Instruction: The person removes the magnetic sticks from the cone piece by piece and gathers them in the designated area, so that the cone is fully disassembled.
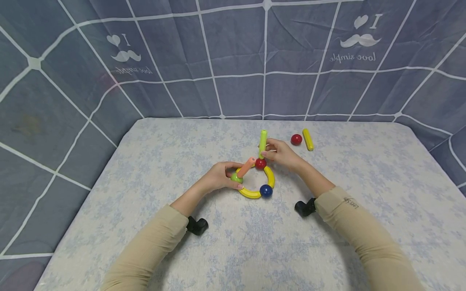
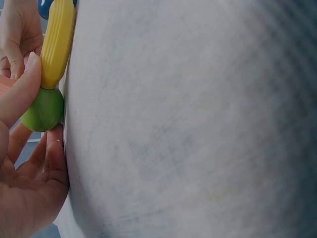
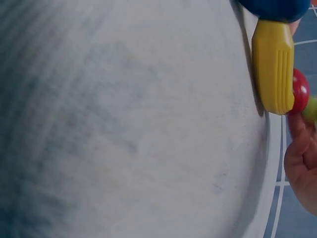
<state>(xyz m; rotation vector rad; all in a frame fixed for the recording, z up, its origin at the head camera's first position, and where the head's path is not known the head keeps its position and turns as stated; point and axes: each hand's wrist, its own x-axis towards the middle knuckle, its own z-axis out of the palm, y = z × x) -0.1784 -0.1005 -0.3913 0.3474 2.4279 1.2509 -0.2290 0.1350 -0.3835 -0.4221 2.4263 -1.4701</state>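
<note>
On the table lies a ring of curved yellow bars [image 1: 270, 177] joined by a green ball [image 1: 236, 178], a red ball [image 1: 260, 163] and a blue ball [image 1: 266, 190]. My left hand [image 1: 218, 177] grips the green ball between thumb and fingers at the ring's left side. From that ball an orange stick [image 1: 246, 167] rises at a slant. At the far side my right hand [image 1: 282, 153] pinches a lime-green stick [image 1: 263, 143], upright on the red ball. In the left wrist view the thumb lies over the green ball [image 2: 43, 111], beside a yellow bar [image 2: 58, 44].
Beyond my right hand lie a loose red ball [image 1: 296, 139] and a straight yellow stick [image 1: 308, 140]. A pale floral cloth covers the table [image 1: 240, 250]. Blue-grey curtain [image 1: 236, 97] hangs behind its far edge and along the left.
</note>
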